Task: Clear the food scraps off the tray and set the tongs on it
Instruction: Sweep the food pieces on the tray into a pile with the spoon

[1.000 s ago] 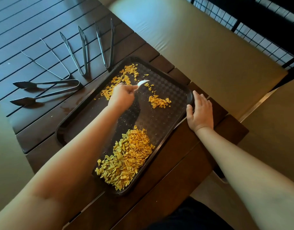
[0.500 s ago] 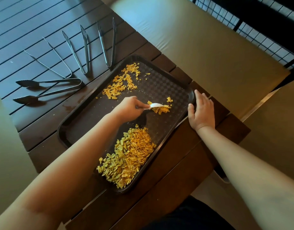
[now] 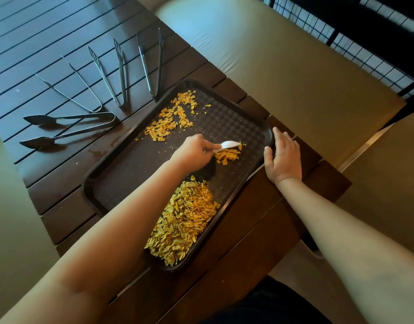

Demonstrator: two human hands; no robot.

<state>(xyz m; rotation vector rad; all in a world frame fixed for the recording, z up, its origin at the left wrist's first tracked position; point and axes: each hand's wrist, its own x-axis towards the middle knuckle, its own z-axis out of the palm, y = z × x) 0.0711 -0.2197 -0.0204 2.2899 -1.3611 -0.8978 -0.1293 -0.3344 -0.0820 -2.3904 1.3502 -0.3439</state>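
A dark brown tray (image 3: 122,169) lies on the slatted table. Yellow food scraps sit on it in three groups: a big heap (image 3: 185,220) at the near corner, a small clump (image 3: 227,155) near the right rim, and a scattered patch (image 3: 171,120) at the far end. My left hand (image 3: 192,152) is over the tray's middle, shut on a white plastic spoon (image 3: 229,145) whose bowl rests against the small clump. My right hand (image 3: 282,157) lies flat, fingers apart, against the tray's right rim. Several metal tongs (image 3: 118,71) lie on the table beyond the tray.
The dark wooden table (image 3: 61,202) ends close to my body and at the right. A beige cushioned bench (image 3: 283,66) runs along the far right side, with a black wire grid (image 3: 341,26) behind it.
My left hand moved the spoon from the far scattered patch toward the right rim and down onto the small clump. My right hand stayed at the tray's rim.
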